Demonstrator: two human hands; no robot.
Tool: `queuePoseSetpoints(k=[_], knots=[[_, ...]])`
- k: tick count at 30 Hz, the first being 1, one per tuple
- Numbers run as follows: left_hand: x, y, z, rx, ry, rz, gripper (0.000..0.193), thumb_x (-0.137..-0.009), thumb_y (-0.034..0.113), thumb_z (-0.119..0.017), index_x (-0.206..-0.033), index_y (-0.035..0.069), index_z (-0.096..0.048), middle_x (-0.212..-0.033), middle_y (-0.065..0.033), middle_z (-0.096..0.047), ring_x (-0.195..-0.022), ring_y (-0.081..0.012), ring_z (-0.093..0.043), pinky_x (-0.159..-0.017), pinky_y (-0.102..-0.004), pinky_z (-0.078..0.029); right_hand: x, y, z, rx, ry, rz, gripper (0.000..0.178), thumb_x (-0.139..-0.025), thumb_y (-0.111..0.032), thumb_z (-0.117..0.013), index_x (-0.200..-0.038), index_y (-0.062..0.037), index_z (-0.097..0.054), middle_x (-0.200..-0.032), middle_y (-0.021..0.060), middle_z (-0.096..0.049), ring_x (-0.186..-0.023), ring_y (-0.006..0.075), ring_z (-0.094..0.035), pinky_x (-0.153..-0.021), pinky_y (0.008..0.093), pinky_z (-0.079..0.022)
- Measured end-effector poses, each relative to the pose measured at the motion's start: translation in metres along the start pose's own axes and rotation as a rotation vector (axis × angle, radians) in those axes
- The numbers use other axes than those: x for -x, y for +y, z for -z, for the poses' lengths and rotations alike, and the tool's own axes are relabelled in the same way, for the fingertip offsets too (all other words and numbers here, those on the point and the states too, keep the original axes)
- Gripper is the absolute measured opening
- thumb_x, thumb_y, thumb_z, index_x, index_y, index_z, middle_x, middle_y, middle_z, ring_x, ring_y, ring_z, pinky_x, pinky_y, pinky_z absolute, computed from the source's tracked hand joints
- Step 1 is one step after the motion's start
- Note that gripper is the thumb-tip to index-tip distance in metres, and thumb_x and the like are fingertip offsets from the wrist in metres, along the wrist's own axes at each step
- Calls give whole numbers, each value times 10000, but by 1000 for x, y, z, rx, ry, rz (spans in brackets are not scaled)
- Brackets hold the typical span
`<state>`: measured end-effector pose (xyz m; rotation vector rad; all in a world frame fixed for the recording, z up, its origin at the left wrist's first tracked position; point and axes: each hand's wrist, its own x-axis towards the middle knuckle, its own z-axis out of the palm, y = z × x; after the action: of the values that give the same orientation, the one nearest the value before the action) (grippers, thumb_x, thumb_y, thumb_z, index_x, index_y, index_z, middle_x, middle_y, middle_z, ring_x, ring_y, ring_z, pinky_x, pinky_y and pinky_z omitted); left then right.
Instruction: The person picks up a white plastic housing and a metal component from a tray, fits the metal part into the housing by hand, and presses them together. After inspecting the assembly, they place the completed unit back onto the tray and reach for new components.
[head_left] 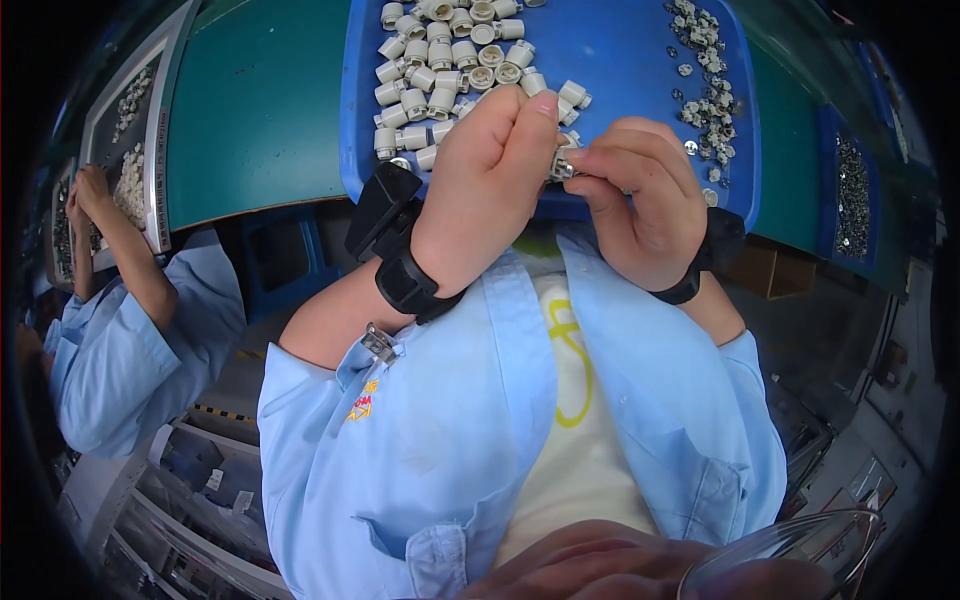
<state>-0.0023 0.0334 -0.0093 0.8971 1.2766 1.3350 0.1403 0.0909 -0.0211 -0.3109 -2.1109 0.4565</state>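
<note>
Both of my hands meet over the near edge of a blue tray (pixel 610 60). My left hand (pixel 490 165) is closed in a fist, thumb on top; whatever lies inside its fingers is hidden. Right beside it, my right hand (pixel 640 190) pinches a small silvery metal and whitish part (pixel 562 165) between thumb and fingertips, against the left hand's fingers. Many white cylindrical lamp sockets (pixel 440 55) fill the tray's left side, some standing with open ends up. Along its right side lies a strip of small white and metal pieces (pixel 718 110).
A green tabletop (pixel 260 110) carries the tray. At the left, a co-worker's hands (pixel 90 192) are over a framed tray (pixel 160 120) of small white parts. A blue bin (pixel 828 190) of small metal pieces stands at the right, with a cardboard box (pixel 775 270) below the table edge.
</note>
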Motion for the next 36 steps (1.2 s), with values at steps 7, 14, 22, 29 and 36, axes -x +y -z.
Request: queuePoseSetpoints(k=[7,14,22,29,36], knots=[[0,-2,-1,-200,48,-65,302,-911,202,-478,-687,16,-396,-559,-17,-429,-535,-78,-361,-481,-248,-343,-1,3,1,-52,-8,28,209,-640,24,-709,-824,1,-612,-761,73,-578,-706,221,-552,-626,289,-446],[-3,-5,3,-168,6,-34,301,-913,202,-473,-678,28,-400,-563,5,-421,-533,-59,-352,-468,-233,-330,-1,6,3,-125,-73,24,233,-635,41,-707,-844,1,-612,-771,71,-579,-715,220,-550,-637,286,-438],[0,2,3,-43,12,41,308,-917,211,-471,-665,49,-400,-570,39,-398,-527,-31,-331,-448,-213,-302,4,3,5,-556,-119,-332,190,-761,69,-592,-943,13,-583,-934,102,-561,-833,168,-521,-727,251,-419],[-1,-6,2,-108,28,-45,305,-913,200,-479,-661,52,-392,-567,43,-392,-525,-30,-323,-448,-210,-299,7,0,3,-712,-136,-555,127,-826,50,-529,-947,18,-551,-968,109,-528,-877,140,-490,-749,225,-407],[-2,-7,-1,-172,60,-84,298,-912,187,-480,-662,54,-387,-564,42,-386,-522,-29,-318,-445,-208,-298,18,-2,-8,-530,-70,-466,87,-841,31,-524,-924,8,-533,-966,103,-520,-845,143,-492,-705,226,-403]])
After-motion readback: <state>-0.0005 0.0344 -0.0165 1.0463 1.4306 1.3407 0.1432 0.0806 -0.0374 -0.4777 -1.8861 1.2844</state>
